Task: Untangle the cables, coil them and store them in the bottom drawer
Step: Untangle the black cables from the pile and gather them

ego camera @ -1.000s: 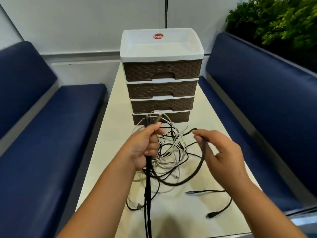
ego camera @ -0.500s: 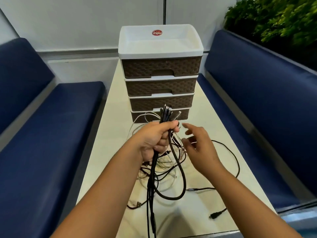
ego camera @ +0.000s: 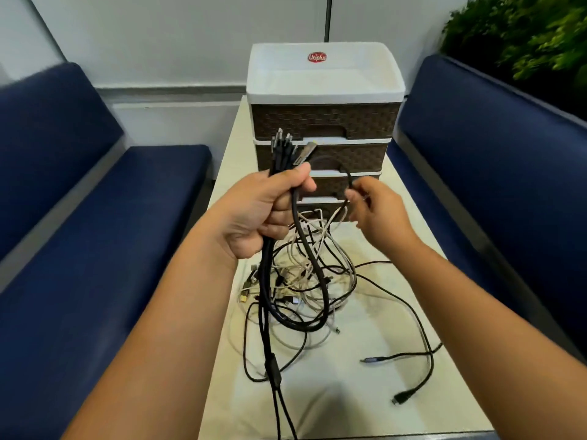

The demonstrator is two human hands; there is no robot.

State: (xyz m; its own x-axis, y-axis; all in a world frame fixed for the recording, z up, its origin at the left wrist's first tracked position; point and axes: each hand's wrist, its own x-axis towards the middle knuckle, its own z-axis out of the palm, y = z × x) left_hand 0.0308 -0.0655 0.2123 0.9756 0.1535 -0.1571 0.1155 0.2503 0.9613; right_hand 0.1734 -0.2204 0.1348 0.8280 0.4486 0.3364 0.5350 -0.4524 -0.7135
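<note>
The left hand (ego camera: 263, 214) is fisted round a bundle of cables (ego camera: 270, 300), plug ends up. The right hand (ego camera: 374, 214) pinches a black loop (ego camera: 344, 173) between thumb and forefinger. The tangle (ego camera: 311, 274) lies mid-table (ego camera: 413, 408). Light and floppy, it likely snags; best taken near plugs. Bottom drawer (ego camera: 320, 207) at the far edge looks closed.

Flanking a pale counter (ego camera: 381, 392): two navy padded seats (ego camera: 95, 233), (ego camera: 492, 154). Standing behind, a white wall (ego camera: 190, 36). Filling the upper right corner, green foliage (ego camera: 524, 36).
</note>
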